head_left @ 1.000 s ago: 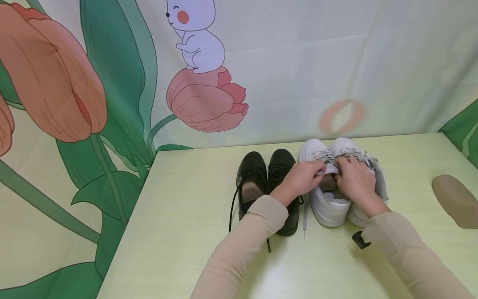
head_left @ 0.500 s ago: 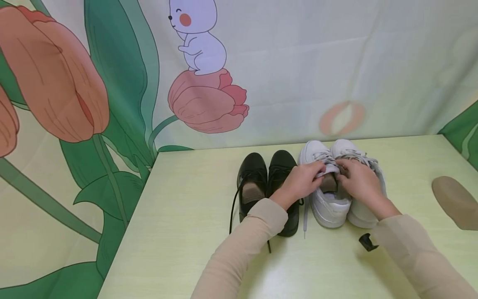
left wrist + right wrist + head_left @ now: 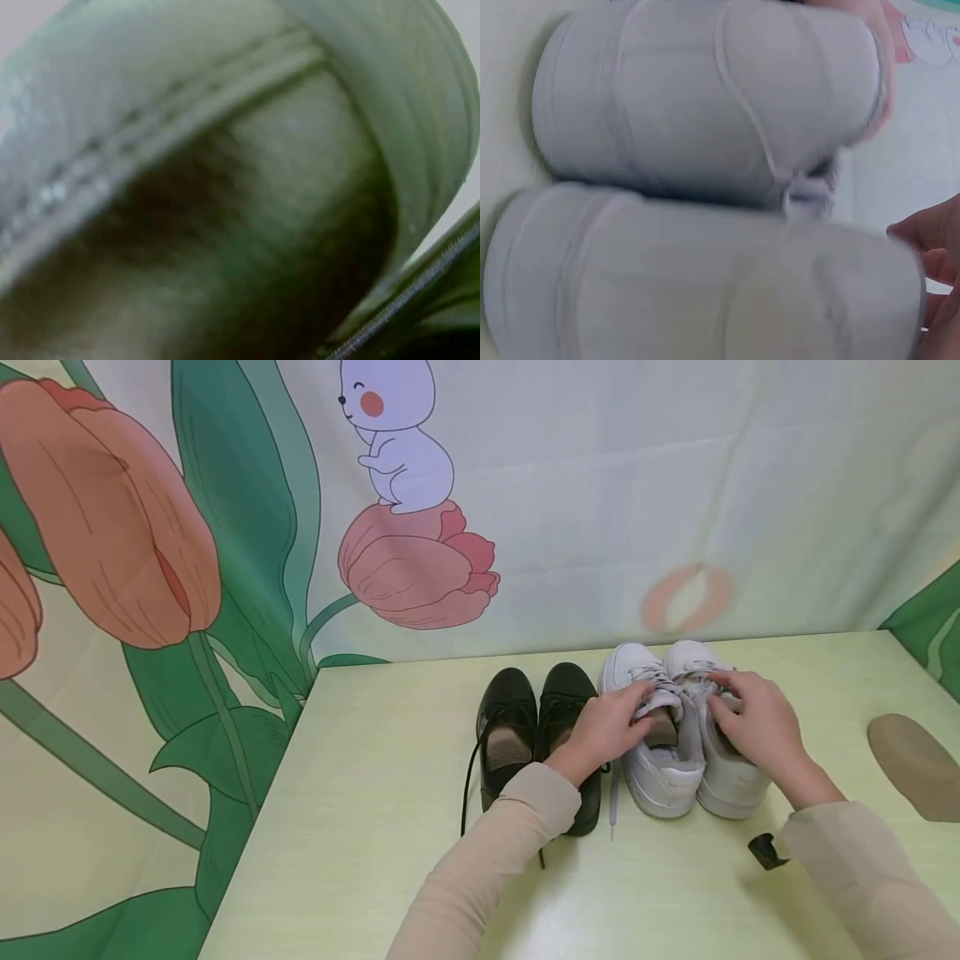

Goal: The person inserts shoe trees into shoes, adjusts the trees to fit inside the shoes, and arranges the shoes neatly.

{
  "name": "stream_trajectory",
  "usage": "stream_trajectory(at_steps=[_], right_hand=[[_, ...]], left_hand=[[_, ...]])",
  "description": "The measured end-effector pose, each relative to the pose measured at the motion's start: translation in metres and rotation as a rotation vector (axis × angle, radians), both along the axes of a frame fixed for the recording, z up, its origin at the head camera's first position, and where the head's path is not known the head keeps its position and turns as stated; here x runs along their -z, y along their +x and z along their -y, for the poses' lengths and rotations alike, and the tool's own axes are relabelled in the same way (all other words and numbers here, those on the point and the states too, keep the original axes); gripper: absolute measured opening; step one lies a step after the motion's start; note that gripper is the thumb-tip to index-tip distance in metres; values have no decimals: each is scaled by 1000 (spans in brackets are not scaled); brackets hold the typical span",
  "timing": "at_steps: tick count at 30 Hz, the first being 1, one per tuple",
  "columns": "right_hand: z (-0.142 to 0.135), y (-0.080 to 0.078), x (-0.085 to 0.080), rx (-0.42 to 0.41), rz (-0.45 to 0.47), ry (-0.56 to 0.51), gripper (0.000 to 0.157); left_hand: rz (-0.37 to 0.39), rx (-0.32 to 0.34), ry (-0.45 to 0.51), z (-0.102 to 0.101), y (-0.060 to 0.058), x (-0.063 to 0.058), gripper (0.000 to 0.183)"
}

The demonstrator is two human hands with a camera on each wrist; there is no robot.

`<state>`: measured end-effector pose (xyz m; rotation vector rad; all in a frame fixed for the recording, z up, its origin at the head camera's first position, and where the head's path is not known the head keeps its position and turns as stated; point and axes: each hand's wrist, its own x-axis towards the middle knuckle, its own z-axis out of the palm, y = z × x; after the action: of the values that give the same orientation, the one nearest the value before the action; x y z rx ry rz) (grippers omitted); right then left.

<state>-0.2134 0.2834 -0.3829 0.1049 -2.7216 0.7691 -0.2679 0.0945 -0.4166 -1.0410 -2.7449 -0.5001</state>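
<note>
Two white sneakers stand side by side at the back right of the table. My left hand (image 3: 611, 722) pinches the tongue of the left sneaker (image 3: 663, 785), in which a brown insole (image 3: 662, 727) shows. Over the opening of the right sneaker (image 3: 731, 789) is my right hand (image 3: 765, 722), its fingers loosely bent near the laces and tongue. In the right wrist view, the heels of both sneakers fill the picture, with fingertips (image 3: 922, 229) beyond the nearer one. A blurred close-up of a stitched shoe (image 3: 165, 150) fills the left wrist view.
A pair of black shoes (image 3: 507, 693) stands left of the sneakers, partly under my left forearm, with a loose lace trailing. A brown insole (image 3: 911, 764) lies at the table's right. A printed cloth (image 3: 585, 527) hangs behind the table (image 3: 360, 793).
My right hand has come away from the left sneaker and moved right, over the right sneaker. The left hand stays at the left sneaker's tongue.
</note>
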Motion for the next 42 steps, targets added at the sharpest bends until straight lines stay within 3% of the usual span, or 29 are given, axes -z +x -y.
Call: stream_trajectory(at_steps=[9, 19, 27, 36, 42], right_hand=[[-38, 11, 6, 131, -58, -28, 32], [-70, 22, 21, 153, -55, -73, 34], [-86, 30, 27, 188, 0, -77, 37], [-99, 38, 31, 298, 67, -3, 42], [-107, 43, 33, 334, 131, -39, 47]], left_hand=[[4, -75, -4, -6, 5, 0, 44], [75, -145, -3, -12, 8, -2, 48], [51, -207, -13, -22, 8, 2, 50], [111, -302, -7, -35, 5, 1, 63], [156, -361, 20, -42, 5, 4, 67]])
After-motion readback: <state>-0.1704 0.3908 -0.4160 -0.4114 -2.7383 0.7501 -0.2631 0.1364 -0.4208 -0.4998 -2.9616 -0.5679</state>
